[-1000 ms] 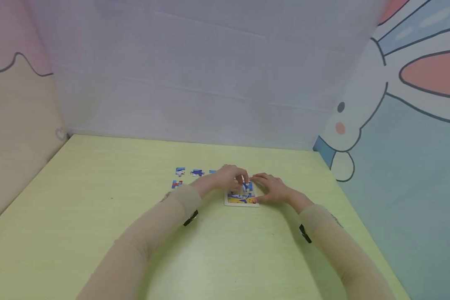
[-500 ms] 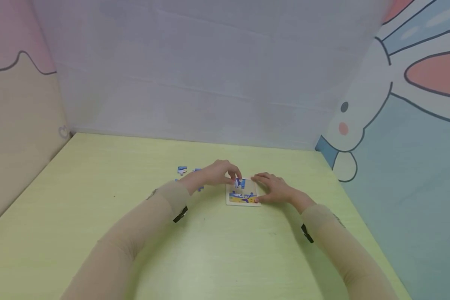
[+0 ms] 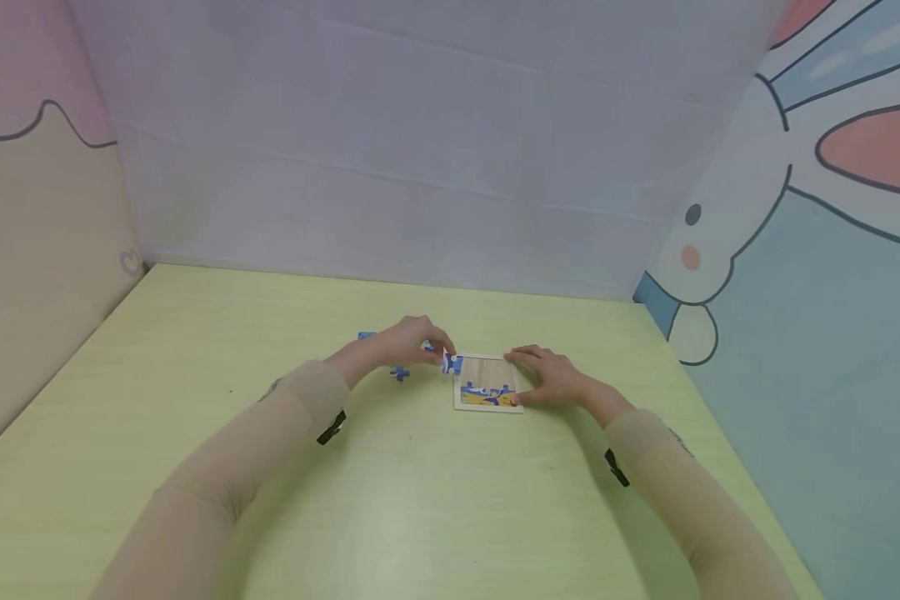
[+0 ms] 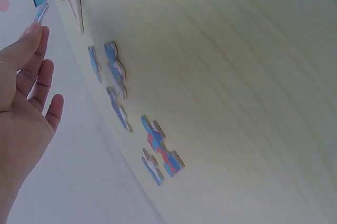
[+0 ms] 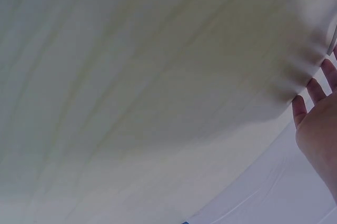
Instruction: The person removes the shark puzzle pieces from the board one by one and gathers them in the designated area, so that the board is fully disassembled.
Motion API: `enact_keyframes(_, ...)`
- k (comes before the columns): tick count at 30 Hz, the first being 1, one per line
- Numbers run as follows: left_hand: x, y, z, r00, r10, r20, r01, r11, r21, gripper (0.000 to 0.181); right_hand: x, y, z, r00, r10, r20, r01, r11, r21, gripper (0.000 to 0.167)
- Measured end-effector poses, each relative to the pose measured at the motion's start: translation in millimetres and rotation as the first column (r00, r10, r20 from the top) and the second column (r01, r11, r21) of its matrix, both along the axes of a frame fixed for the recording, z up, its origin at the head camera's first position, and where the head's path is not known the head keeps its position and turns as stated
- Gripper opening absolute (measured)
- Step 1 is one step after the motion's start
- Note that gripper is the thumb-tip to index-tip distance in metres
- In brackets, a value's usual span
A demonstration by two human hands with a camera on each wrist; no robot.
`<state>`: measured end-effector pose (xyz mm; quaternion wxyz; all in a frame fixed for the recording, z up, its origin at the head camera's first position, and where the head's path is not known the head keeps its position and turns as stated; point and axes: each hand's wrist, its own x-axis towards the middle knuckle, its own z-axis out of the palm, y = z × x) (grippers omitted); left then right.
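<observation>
Head view gives us loose puzzle pieces at left, partly hidden by the left hand and its beige sleeve; from the left wrist we count at least five. That hand pinches a blue-and-white piece by the far left corner of the puzzle tray; whether they touch, we cannot tell. We see joined pieces along the tray's near side, bare wood beyond. Thumb and fingers spread wide, the right hand touches the tray's right side. Beneath, we see a pale yellow-green table; a whitish sheet hangs at the far side, a cartoon rabbit decorates the right wall.
</observation>
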<state>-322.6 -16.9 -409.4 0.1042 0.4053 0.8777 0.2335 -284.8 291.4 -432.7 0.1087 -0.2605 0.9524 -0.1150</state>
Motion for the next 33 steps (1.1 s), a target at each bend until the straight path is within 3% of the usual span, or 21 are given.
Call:
enact_keyframes(7, -0.1, -11.9, -12.2, 0.998, 0.035, 0.057, -0.033, 0.999, -0.025, 0.023, 1.4, 1, 1.3, 1.000, -0.002, 0.007, 0.002, 1.000, 0.008, 0.080)
enact_keyframes(13, 2.8, -17.4, -16.8, 0.996, 0.047, 0.077, -0.045, 0.999, -0.027, 0.023, 1.0, 1, 0.0, 1.000, -0.010, 0.021, 0.010, 1.000, 0.013, 0.081)
enact_keyframes(23, 0.1, -21.3, -25.5, 0.996, 0.084, 0.034, -0.081, 0.994, -0.079, 0.025, 0.5, 0, -3.3, 1.000, -0.015, 0.027, 0.015, 1.000, 0.003, 0.080)
enact_keyframes(29, -0.6, -18.2, -23.1, 0.994, 0.110, 0.021, -0.107, 0.991, -0.085, 0.029, -0.7, 0, -3.8, 0.999, -0.017, 0.027, 0.016, 1.000, 0.003, 0.081)
enact_keyframes(33, 2.0, -13.6, -20.6, 0.995, 0.093, -0.021, -0.094, 0.993, -0.066, 0.028, -1.5, 0, -4.0, 1.000, -0.015, 0.025, 0.015, 1.000, 0.014, 0.081)
